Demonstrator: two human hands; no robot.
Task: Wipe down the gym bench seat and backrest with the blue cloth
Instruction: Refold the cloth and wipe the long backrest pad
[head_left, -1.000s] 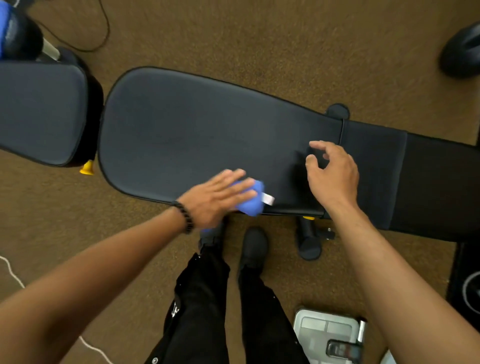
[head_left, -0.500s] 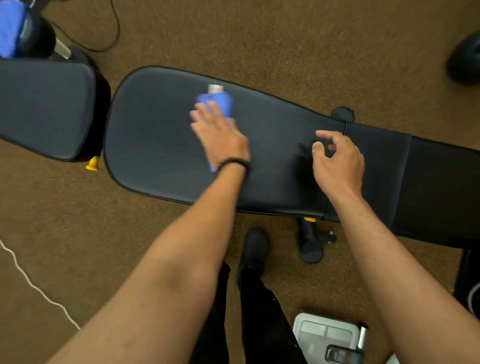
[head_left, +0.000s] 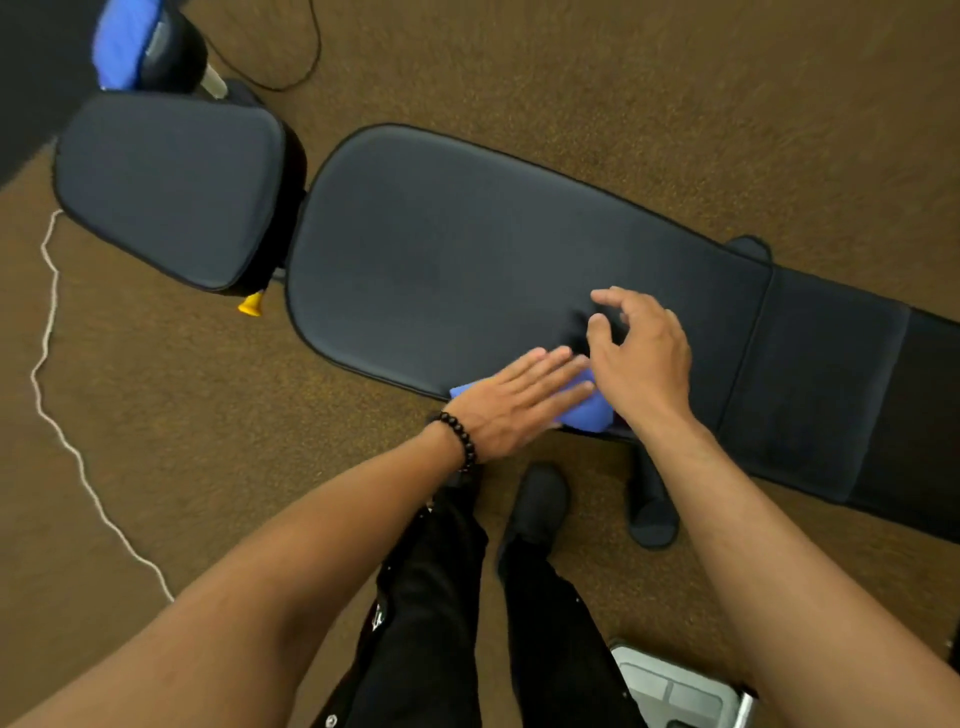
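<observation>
The long black backrest pad (head_left: 467, 249) lies flat across the middle of the view, with the shorter black seat pad (head_left: 166, 187) to its left. My left hand (head_left: 514, 402) presses flat on the blue cloth (head_left: 589, 413) at the backrest's near edge; most of the cloth is hidden under my fingers. My right hand (head_left: 641, 358) rests just to the right of it on the backrest, fingers curled and apart, holding nothing.
Brown carpet surrounds the bench. A white cord (head_left: 52, 364) trails on the floor at left, a black cable (head_left: 306, 57) at the top. A blue-and-black roller pad (head_left: 145, 47) sits beyond the seat. My legs and shoes (head_left: 535, 504) stand by a bench foot (head_left: 649, 514); a grey scale (head_left: 675, 691) lies bottom right.
My left hand has swept the cloth from the backrest's far side back to its near edge. The view has shifted, so the bench sits further right. My right hand stays in place.
</observation>
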